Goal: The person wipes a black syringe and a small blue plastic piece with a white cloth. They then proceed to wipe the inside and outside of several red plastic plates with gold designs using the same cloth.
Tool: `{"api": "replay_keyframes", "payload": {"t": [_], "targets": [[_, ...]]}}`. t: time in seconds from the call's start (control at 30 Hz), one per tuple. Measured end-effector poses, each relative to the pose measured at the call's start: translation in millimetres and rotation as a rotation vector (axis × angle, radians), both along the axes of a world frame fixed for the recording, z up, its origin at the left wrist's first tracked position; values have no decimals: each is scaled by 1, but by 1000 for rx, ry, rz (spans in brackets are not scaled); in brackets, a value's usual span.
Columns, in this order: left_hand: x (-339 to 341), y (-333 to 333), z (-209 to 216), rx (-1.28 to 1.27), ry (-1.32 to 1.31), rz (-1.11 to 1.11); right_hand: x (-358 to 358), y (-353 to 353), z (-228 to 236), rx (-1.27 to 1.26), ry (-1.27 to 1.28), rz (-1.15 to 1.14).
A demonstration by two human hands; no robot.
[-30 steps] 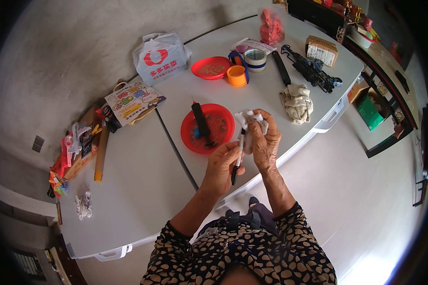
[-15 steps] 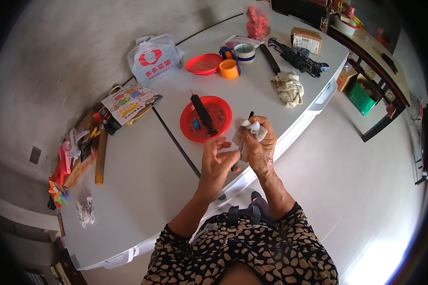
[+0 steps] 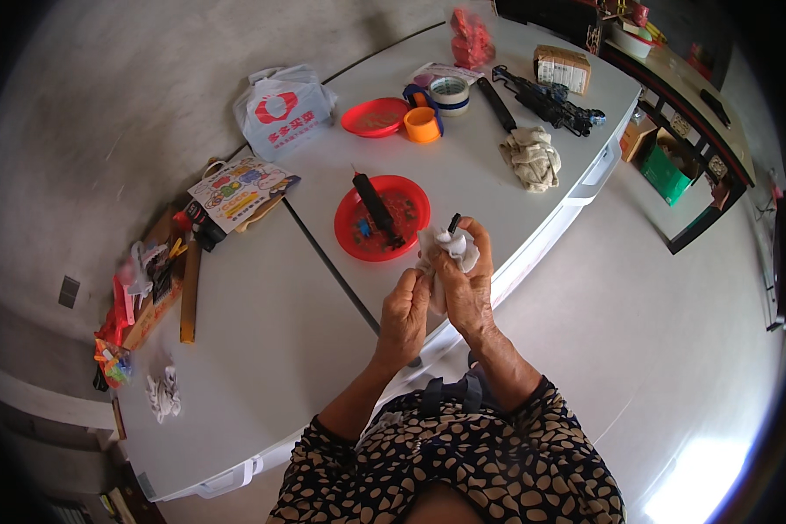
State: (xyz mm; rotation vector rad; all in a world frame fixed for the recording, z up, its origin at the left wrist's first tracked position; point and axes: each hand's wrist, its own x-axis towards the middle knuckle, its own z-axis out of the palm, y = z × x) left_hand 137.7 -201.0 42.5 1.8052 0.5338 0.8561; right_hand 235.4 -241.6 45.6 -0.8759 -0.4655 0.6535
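Note:
My right hand [image 3: 468, 293] is closed round a crumpled white cloth [image 3: 435, 295], which is wrapped about a slim black rod-like object [image 3: 454, 223]. Only the rod's top end sticks out; the rest is covered by fingers and cloth. With bent fingers pressed together, my left hand [image 3: 403, 316] grips the cloth's lower left edge. Just beyond both hands, a red plate [image 3: 345, 229] rests on the grey-white table [image 3: 236, 367]. Across that plate lies a black cylindrical tool with a thin pointed tip [image 3: 375, 205], beside a small blue piece [image 3: 363, 227] and tiny bits.
Farther back are another red plate [image 3: 371, 122], tape rolls [image 3: 449, 96], a plastic bag [image 3: 284, 113], a black toy gun [image 3: 546, 103], a cardboard box [image 3: 561, 70] and a beige cloth [image 3: 533, 159]. A cluttered carton [image 3: 148, 297] stands at the left edge.
My left hand has gone from spread fingers to closed on the cloth's edge. My right hand has shifted slightly left, and the rod's lower end no longer shows.

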Motion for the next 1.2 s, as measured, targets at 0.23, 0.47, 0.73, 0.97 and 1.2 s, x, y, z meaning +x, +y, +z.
{"api": "replay_keyframes", "payload": {"t": [0.23, 0.47, 0.73, 0.97, 1.2], "targets": [[-7, 2, 6, -367, 27, -115, 29, 16, 3, -16, -4, -133], [-11, 11, 13, -850, -137, -288, 24, 1, 0, 11, 112, -49], [-19, 15, 13, -939, -86, -343, -5, -1, -6, -48, 89, 91], [-31, 18, 12, -857, 19, -337, 49, 15, -4, 135, 53, -161], [-29, 26, 1, 420, 107, -8, 15, -11, 18, -255, -1615, -272]]}}
